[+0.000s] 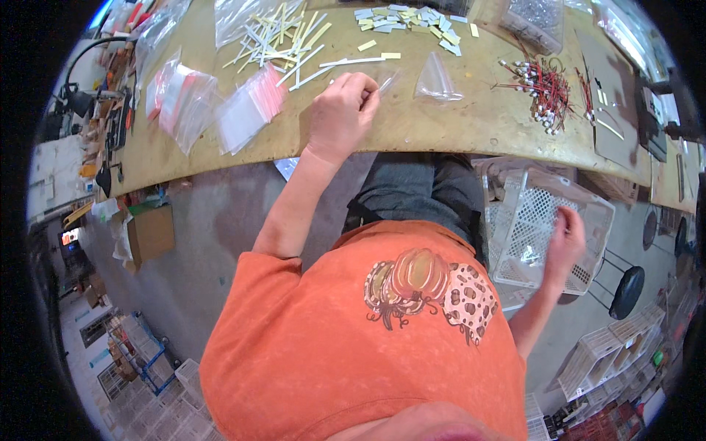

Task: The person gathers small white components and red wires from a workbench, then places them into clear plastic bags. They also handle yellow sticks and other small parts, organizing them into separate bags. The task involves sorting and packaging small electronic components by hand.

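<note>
Left hand (pixel 340 110) is curled, fingertips pinched at the edge of a clear bag (pixel 387 79) on the bench (pixel 456 125); can't tell for certain that the bag is actually gripped, fingers hide the contact. Forearm runs up from the orange shirt (pixel 346 345) to the bench edge, wrist just past it, knuckles up.

Right hand (pixel 565 239) is down at the person's right side, below bench level, over the white perforated crate (pixel 540 228). Fingers bent, something clear and crinkled under the palm, looks like a bag; blur hides whether they close on it. Arm is bent at the elbow, forearm angled up and outward from the body.

Clear bag by the left hand lies flat, long axis roughly up-right away from the fingers. A second clear bag (pixel 437 79) sits just to its right, apart from the hand.

Just beyond the left hand: white strips (pixel 346 63), long axes mostly left-right or diagonal, and a bigger loose pile of strips (pixel 283 37) behind them. Small tags (pixel 412 20) are scattered farther back. Stack of zip bags (pixel 213 103) lies left of the hand, near the bench edge. Bundle of red wires (pixel 546 92) is well off to the right.
</note>
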A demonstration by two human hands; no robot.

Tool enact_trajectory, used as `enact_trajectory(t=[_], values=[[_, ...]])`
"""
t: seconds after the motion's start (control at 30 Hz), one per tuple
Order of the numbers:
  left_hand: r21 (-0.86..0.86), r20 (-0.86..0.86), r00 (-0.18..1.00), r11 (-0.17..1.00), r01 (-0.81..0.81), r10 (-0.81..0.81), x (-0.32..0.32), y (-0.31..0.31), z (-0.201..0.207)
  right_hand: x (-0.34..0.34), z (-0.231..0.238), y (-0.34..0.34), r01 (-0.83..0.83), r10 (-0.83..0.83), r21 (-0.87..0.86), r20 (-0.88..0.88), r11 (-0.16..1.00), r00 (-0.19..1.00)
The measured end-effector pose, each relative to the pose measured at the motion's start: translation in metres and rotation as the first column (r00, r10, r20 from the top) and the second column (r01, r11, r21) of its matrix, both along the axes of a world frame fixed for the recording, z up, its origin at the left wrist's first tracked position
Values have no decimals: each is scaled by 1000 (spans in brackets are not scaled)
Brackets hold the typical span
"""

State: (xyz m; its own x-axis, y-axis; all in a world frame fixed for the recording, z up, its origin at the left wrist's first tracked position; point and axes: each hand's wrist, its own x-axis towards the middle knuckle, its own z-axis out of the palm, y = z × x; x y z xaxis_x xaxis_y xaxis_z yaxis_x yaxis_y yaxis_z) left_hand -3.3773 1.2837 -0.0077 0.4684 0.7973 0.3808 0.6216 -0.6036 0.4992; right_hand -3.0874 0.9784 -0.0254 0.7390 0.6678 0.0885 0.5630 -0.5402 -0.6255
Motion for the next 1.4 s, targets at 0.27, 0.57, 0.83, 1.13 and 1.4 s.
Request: enact_trajectory(t=[0.27,0.57,0.83,1.13,1.4], values=[[-482,354,935,861,161,24,-14,-43,18,-119,43,155,-250,432,356,-799,900,418],[-371,347,936,907,202,-67,-23,-64,18,-133,27,172,-318,464,383,-853,867,237],[-359,385,911,885,298,-150,-21,-72,30,-145,33,164,-222,513,464,-807,858,294],[-142,265,958,978,155,-113,-17,-73,18,-150,39,159,-319,390,282,-849,905,357],[9,76,891,894,448,-447,-18,-77,34,-128,28,149,-194,393,363,-908,911,144]])
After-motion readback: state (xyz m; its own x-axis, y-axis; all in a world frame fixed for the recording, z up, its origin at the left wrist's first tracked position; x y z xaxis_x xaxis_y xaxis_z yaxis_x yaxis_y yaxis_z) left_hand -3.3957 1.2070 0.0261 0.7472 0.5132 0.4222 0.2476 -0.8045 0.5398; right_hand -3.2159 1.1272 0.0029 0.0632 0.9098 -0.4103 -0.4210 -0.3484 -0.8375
